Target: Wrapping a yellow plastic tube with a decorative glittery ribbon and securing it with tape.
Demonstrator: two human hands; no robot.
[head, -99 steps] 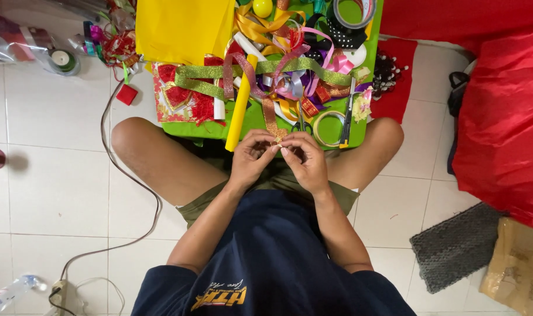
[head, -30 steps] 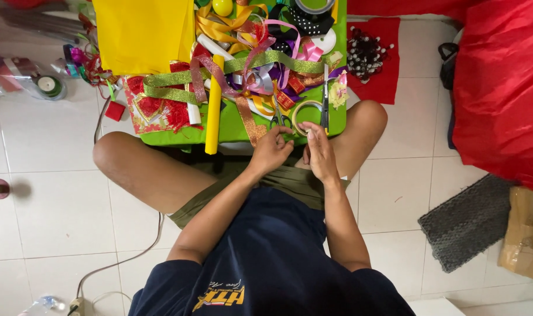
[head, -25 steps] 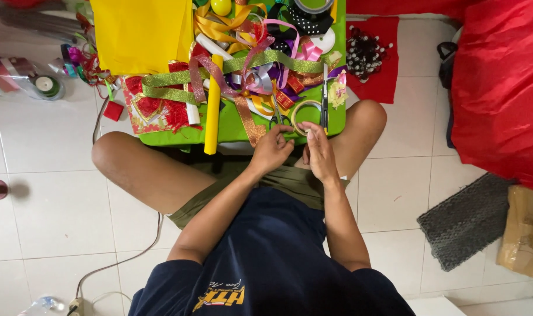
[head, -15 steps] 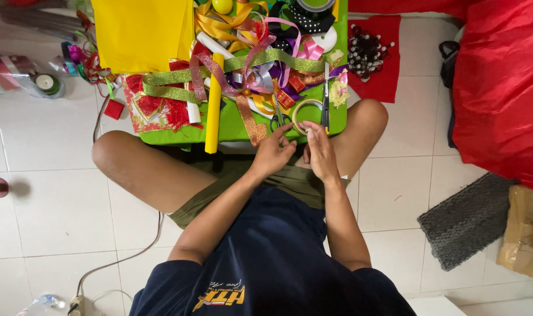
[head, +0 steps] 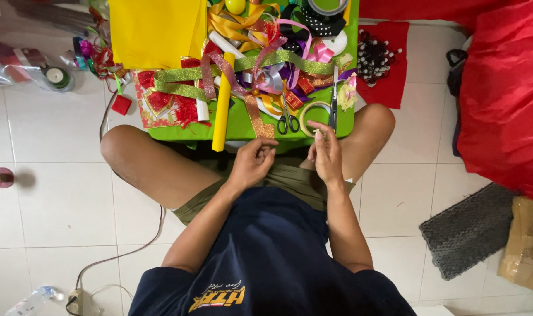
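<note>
Left hand (head: 252, 164) pinching copper glitter ribbon (head: 257, 117) end, frame centre; right hand (head: 326, 153) fingers half-curled at tape roll (head: 311, 112), probably peeling tape; grip unclear.

i see a bright green table (head: 243, 126) with a plain yellow sheet (head: 158, 32) and a yellow roll (head: 222, 108) on it. a glittery green ribbon (head: 290, 58) crosses a glittery copper-orange ribbon (head: 256, 114), with pink, purple and gold ribbons (head: 266, 35) tangled behind. the scissors (head: 287, 121) have black handles. a red-and-gold patterned sheet (head: 161, 102) lies on the left. the floor (head: 50, 193) is white tile; the cloth (head: 506, 99) on the right is red, the mat (head: 468, 231) grey.
</note>
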